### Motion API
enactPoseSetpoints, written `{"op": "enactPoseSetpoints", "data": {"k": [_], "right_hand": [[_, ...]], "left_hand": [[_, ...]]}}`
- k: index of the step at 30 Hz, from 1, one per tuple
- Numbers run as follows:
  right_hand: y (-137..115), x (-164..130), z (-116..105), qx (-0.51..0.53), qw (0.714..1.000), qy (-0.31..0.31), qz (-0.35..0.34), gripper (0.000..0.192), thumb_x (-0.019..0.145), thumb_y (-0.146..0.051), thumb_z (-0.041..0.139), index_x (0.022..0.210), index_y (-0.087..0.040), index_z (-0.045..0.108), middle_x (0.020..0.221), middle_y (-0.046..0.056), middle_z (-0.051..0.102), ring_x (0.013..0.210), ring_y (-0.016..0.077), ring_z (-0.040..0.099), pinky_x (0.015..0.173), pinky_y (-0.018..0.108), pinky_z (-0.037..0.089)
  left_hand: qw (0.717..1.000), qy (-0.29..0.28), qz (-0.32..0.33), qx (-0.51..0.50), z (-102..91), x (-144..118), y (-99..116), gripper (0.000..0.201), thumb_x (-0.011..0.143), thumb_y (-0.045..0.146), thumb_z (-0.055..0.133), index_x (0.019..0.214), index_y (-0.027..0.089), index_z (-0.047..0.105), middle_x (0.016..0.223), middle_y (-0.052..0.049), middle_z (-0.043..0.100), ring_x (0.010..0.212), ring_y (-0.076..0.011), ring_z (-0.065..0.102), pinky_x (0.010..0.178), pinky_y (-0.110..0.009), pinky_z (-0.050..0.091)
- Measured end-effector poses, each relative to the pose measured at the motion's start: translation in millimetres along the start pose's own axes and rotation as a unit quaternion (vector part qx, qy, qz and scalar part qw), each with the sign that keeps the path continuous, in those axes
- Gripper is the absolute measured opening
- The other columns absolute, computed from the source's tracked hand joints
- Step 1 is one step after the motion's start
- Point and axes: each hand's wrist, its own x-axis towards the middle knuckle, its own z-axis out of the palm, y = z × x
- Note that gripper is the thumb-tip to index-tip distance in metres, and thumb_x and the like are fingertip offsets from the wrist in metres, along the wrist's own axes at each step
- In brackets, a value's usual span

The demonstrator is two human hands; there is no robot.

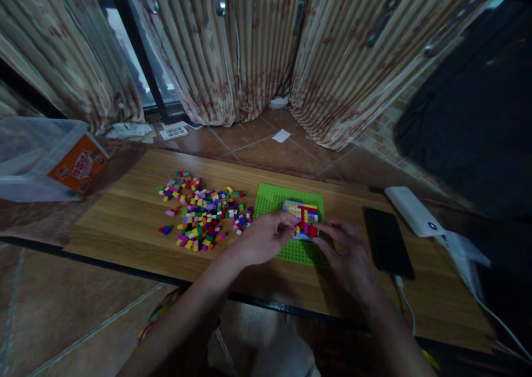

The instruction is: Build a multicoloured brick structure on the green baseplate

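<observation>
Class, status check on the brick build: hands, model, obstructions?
Left hand and right hand both on brick model. Model on green baseplate. Loose bricks left, clear of hands.

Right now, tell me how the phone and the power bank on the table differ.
The phone is black; the power bank is white. The phone lies nearer the right hand, the power bank farther back, toward the table's right end. The phone looks thin, the power bank thicker. Both are rectangular and lie flat.
</observation>
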Motion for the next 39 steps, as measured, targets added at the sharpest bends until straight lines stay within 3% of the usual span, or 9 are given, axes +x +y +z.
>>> {"op": "enactPoseSetpoints", "data": {"k": [6,12,16,21,24,29,39], "right_hand": [[-3.6,1.5,0.6,-0.052,0.998,-0.008,-0.043,0.028,0.093,-0.038,0.052,0.111,-0.025,0.069,0.109,0.010,0.062,0.103,0.0276,0.056,0.091,0.049,0.049],[-3.7,0.6,-0.9,-0.049,0.998,-0.015,-0.037,0.034,0.090,-0.043,0.056,0.117,-0.026,0.066,0.118,0.010,0.061,0.111,0.0291,0.056,0.097,0.052,0.047],[-4.5,1.3,-5.2,0.002,1.000,0.001,0.017,0.037,0.088,-0.047,0.058,0.118,-0.025,0.064,0.120,0.010,0.062,0.113,0.0280,0.058,0.097,0.049,0.048],[-4.6,5.6,5.5,0.094,0.979,0.046,0.174,0.048,0.089,-0.053,0.052,0.120,-0.018,0.061,0.114,0.014,0.066,0.094,0.0258,0.066,0.080,0.044,0.055],[-3.9,8.7,17.9,0.098,0.970,0.047,0.220,0.057,0.087,-0.057,0.051,0.124,-0.014,0.058,0.116,0.018,0.066,0.101,0.0289,0.065,0.088,0.049,0.051],[-3.2,10.1,30.1,0.083,0.974,0.048,0.204,0.062,0.086,-0.060,0.052,0.128,-0.013,0.055,0.121,0.020,0.064,0.109,0.0307,0.062,0.096,0.055,0.045],[-10.0,6.9,40.8,0.080,0.982,0.059,0.159,0.052,0.092,-0.050,0.045,0.132,-0.016,0.051,0.119,0.018,0.065,0.106,0.0271,0.062,0.095,0.050,0.047]], "left_hand": [[1.000,-0.002,0.001,0.015,-0.6,-0.7,1.3,0.018,0.088,0.020,0.053,0.100,0.018,0.067,0.099,-0.005,0.071,0.088,-0.0164,0.065,0.086,-0.032,0.051],[1.000,0.000,0.001,0.007,-0.7,-1.3,1.3,0.021,0.088,0.020,0.052,0.103,0.018,0.067,0.099,-0.005,0.071,0.088,-0.0166,0.065,0.084,-0.031,0.051],[1.000,0.001,0.012,0.008,-1.3,-2.0,1.5,0.020,0.089,0.021,0.052,0.102,0.018,0.068,0.097,-0.005,0.071,0.088,-0.0166,0.065,0.084,-0.031,0.051],[0.999,0.011,0.022,-0.022,-6.2,-1.9,5.2,0.017,0.090,0.022,0.052,0.098,0.016,0.067,0.093,-0.004,0.070,0.086,-0.0157,0.064,0.082,-0.030,0.051],[0.999,0.028,0.022,-0.035,-11.5,-1.8,9.1,0.015,0.090,0.020,0.053,0.094,0.015,0.067,0.091,-0.004,0.070,0.084,-0.0146,0.063,0.080,-0.028,0.050],[0.996,0.051,0.010,-0.076,-15.5,-2.0,4.2,0.016,0.088,0.021,0.056,0.099,0.015,0.066,0.093,-0.005,0.071,0.084,-0.0149,0.064,0.080,-0.028,0.051],[0.992,0.074,0.011,-0.100,-19.0,-2.1,0.9,0.017,0.086,0.021,0.059,0.098,0.013,0.067,0.089,-0.005,0.070,0.080,-0.0142,0.063,0.076,-0.026,0.050]]}}
